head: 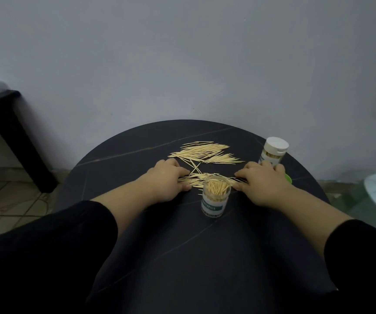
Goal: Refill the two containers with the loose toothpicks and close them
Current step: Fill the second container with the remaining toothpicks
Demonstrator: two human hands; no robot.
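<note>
Two toothpick containers counted on the round table (182, 245), one open container (215, 198), one capped container (273, 152), two hands, left hand (166, 182), right hand (264, 184), loose toothpicks (205, 150) too many to be counted, one green lid (288, 179) partly seen.

Pale wood toothpicks (201, 151), clear plastic container (215, 200) w/ paper label, matt dark marbled table (182, 245)
</note>
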